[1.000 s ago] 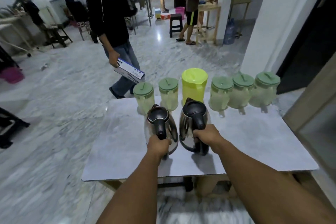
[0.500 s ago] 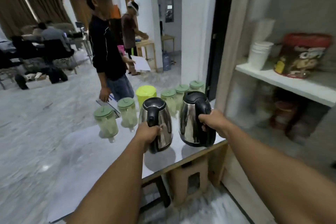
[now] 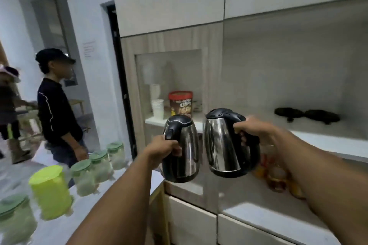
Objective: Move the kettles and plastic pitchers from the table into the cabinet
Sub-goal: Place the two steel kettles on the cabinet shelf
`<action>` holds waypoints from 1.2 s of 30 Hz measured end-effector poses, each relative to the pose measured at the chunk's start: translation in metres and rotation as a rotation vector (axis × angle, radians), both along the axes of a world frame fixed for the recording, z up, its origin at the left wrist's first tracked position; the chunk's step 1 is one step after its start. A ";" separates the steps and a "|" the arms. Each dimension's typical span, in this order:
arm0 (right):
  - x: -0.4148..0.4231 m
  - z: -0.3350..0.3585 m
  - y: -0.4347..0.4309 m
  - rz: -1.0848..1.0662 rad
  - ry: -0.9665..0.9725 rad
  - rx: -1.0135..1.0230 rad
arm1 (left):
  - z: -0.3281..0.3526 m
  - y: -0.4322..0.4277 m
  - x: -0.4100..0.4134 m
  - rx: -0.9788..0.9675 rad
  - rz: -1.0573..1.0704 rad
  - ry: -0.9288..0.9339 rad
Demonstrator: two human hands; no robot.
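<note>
- Left hand [image 3: 162, 148] clenched round the black handle of the left kettle [image 3: 182, 149]; right hand [image 3: 253, 131] likewise on the right kettle [image 3: 227, 143]. Both kettles are airborne, upright, nearly side by side, in front of the cabinet [image 3: 179, 38].
- Plastic pitchers [image 3: 93, 171], green-lidded, and one yellow-green pitcher [image 3: 49, 193] stand on the table [image 3: 59, 228] at lower left, not yet moved.
- Advice: keep the kettles level and apart so the steel bodies don't knock; set one down at a time.
- Beyond: open shelf [image 3: 328, 141] holds two black discs [image 3: 306, 115], possibly kettle bases. Aim there, base flat, handle outward.
- Left niche has cups [image 3: 157, 108] and a snack tub [image 3: 180, 103]; crowded, avoid.
</note>
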State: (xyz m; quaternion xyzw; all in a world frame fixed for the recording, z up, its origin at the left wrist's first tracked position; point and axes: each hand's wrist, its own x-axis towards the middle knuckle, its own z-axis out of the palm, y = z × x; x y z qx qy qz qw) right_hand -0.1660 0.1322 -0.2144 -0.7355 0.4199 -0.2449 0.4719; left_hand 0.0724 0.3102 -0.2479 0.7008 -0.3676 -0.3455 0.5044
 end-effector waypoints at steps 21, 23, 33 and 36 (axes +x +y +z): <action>-0.246 0.104 -0.181 -0.684 -0.306 -0.141 | 0.084 -0.333 -0.229 -0.269 -0.463 0.011; -0.253 0.106 -0.227 -0.700 -0.326 -0.158 | 0.084 -0.382 -0.235 -0.291 -0.449 0.002; -0.291 0.091 -0.422 -0.804 -0.353 -0.165 | 0.078 -0.602 -0.273 -0.279 -0.400 0.093; -0.295 0.075 -0.462 -0.850 -0.372 -0.132 | 0.068 -0.643 -0.284 -0.277 -0.375 0.142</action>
